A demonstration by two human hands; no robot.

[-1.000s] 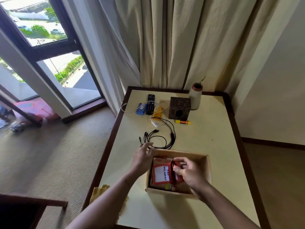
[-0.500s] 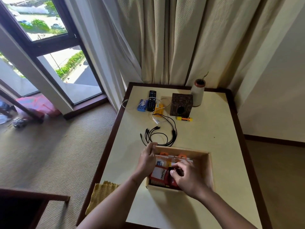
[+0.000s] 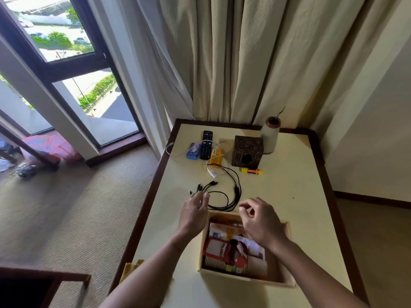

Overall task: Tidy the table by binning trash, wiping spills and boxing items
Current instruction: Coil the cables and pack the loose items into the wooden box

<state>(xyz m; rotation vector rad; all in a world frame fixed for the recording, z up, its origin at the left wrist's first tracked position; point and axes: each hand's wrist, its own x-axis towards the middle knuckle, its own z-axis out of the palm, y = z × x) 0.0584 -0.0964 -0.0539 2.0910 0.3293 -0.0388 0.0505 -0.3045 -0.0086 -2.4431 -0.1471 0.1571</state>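
Observation:
A wooden box (image 3: 289,278) sits near the front of the cream table (image 3: 295,187). Inside lies a red pouch with a white label (image 3: 216,250) among papers and a cardboard tube. My right hand (image 3: 260,221) hovers over the box's far edge, fingers loosely curled, holding nothing. My left hand (image 3: 194,213) is beside the box's far left corner, fingers apart, next to the ends of a black multi-plug cable (image 3: 224,192) that lies just beyond the box.
Farther back lie a black remote (image 3: 206,144), a blue item (image 3: 194,150), a yellow packet (image 3: 216,157), a white cable (image 3: 178,150), a dark carved box (image 3: 247,151), an orange-yellow marker (image 3: 252,171) and a pale vase (image 3: 269,135). A yellow cloth (image 3: 131,266) hangs at the table's front left edge.
My right hand has let go of the red pouch, which now lies in the box, and has lifted toward the box's far edge. My left hand has moved off the box toward the cable.

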